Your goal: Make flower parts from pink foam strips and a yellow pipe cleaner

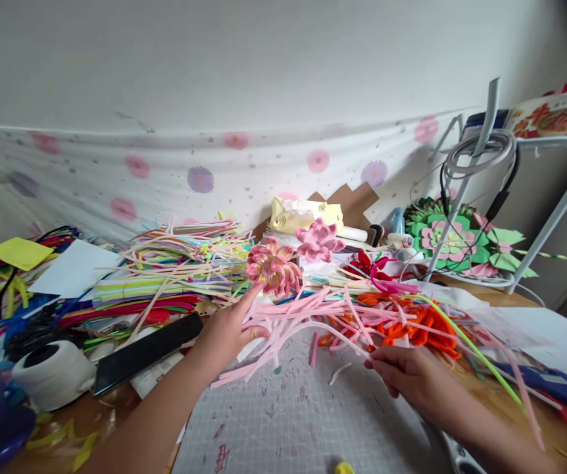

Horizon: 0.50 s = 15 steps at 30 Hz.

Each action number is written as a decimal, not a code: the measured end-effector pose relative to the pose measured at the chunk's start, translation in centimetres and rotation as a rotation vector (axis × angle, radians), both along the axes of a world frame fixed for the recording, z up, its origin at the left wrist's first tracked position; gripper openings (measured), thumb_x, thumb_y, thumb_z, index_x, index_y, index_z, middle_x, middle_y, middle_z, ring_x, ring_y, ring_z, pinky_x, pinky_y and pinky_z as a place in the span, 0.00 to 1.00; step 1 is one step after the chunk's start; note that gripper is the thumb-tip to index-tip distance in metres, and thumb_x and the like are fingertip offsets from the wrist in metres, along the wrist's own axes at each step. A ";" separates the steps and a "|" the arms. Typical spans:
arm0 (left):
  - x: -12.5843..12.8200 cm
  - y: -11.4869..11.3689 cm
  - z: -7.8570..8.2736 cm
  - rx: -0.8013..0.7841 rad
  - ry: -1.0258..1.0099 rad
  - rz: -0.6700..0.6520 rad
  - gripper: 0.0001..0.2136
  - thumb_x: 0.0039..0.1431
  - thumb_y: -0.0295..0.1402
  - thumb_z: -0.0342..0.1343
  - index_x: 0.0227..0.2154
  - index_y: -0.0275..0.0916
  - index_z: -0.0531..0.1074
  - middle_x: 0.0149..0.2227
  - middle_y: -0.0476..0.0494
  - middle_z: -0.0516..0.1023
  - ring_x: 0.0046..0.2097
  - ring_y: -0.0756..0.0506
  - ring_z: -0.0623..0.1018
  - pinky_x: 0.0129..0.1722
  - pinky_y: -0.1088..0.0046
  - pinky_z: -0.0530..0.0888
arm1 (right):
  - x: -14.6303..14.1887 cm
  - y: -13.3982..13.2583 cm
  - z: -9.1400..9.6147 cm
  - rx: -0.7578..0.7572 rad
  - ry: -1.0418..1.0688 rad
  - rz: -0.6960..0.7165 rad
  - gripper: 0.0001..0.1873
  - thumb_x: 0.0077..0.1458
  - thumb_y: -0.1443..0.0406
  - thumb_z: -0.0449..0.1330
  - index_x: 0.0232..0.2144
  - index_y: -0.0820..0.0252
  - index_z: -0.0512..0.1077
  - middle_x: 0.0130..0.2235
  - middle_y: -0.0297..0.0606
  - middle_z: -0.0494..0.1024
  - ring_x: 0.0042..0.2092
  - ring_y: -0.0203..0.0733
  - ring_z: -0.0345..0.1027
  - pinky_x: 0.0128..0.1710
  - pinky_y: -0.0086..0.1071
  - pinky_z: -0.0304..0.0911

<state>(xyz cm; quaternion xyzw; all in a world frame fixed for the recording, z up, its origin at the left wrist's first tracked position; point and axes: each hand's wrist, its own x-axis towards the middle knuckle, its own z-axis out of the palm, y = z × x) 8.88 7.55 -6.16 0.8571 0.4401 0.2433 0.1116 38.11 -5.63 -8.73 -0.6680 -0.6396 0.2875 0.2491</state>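
Observation:
My right hand (402,368) is closed in a pinch on the end of a pale pink pipe cleaner (330,329), which curves left over the pile. My left hand (237,322) has thumb and index finger apart, the fingertip at the lower left edge of a coral-pink flower (274,266); whether it touches the flower I cannot tell. Behind that flower stands a lighter pink flower (319,239). Loose pink pipe cleaners (303,306) lie between my hands, and orange fuzzy pieces (426,329) are heaped behind the right one.
A grey cutting mat (283,421) covers the front. Leftward are bundles of coloured pipe cleaners (165,286), a black flat bar (148,353) and a white roll (54,375). A metal rack (448,243) stands at the right, near a blue glue gun (550,388).

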 end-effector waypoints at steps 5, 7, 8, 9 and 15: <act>-0.2 0.2 -0.2 0.043 0.052 -0.001 0.20 0.53 0.35 0.53 0.51 0.43 0.63 0.52 0.39 0.71 0.54 0.41 0.68 0.50 0.67 0.62 | -0.1 0.3 -0.1 0.013 -0.041 0.011 0.18 0.57 0.57 0.47 0.21 0.59 0.64 0.21 0.32 0.69 0.24 0.35 0.60 0.25 0.27 0.52; -0.7 0.0 -0.2 0.043 0.115 0.028 0.10 0.54 0.34 0.50 0.38 0.40 0.69 0.42 0.40 0.75 0.45 0.41 0.73 0.43 0.68 0.65 | 0.3 0.2 0.1 0.011 -0.061 0.015 0.17 0.57 0.57 0.48 0.23 0.59 0.67 0.21 0.32 0.70 0.24 0.35 0.60 0.24 0.26 0.52; -1.0 -0.2 -0.2 0.031 0.146 0.043 0.07 0.54 0.34 0.49 0.32 0.39 0.69 0.35 0.42 0.76 0.39 0.42 0.73 0.38 0.69 0.66 | 0.5 0.1 0.2 0.002 -0.063 0.021 0.17 0.57 0.57 0.48 0.24 0.60 0.69 0.22 0.33 0.70 0.25 0.35 0.61 0.24 0.26 0.52; -1.2 -0.4 -0.1 0.011 0.165 0.048 0.06 0.54 0.34 0.48 0.27 0.39 0.68 0.31 0.44 0.74 0.34 0.43 0.73 0.34 0.70 0.65 | 0.7 0.1 0.3 -0.013 -0.060 0.032 0.16 0.57 0.58 0.48 0.26 0.60 0.70 0.22 0.33 0.71 0.25 0.35 0.62 0.24 0.26 0.53; -1.3 -1.1 0.0 -0.132 0.093 -0.024 0.09 0.55 0.37 0.46 0.23 0.40 0.64 0.26 0.50 0.70 0.30 0.47 0.68 0.30 0.74 0.62 | 0.1 -0.1 0.2 -0.066 -0.107 0.091 0.16 0.56 0.60 0.49 0.24 0.59 0.72 0.21 0.33 0.72 0.24 0.35 0.62 0.23 0.25 0.51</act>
